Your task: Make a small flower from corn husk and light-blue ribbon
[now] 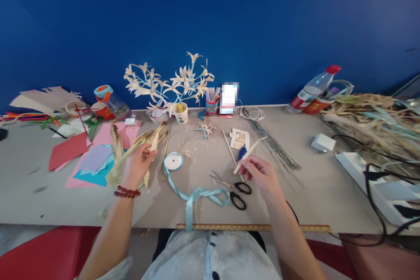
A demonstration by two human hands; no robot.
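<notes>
My left hand (139, 165), with a red bead bracelet on its wrist, is over a pile of dried corn husks (116, 170) at the left. Its fingers are pinched on a pale corn husk piece (155, 139). My right hand (259, 172) pinches a narrow, pointed corn husk strip (252, 153), raised above the table. Just below it lie scissors (233, 189) with black handles, blades apart and pointing left. Between my hands, a roll of light blue ribbon (173, 161) lies flat, its loose tail curling toward the front edge. A small husk flower (206, 130) lies farther back.
Husk flower stems stand in a white cup (180, 113) by the blue wall. Thin wires (275, 145) lie right of centre. A bottle (311, 89), white power strip (367, 188) and more husks (377, 118) occupy the right. Coloured paper (93, 164) lies left.
</notes>
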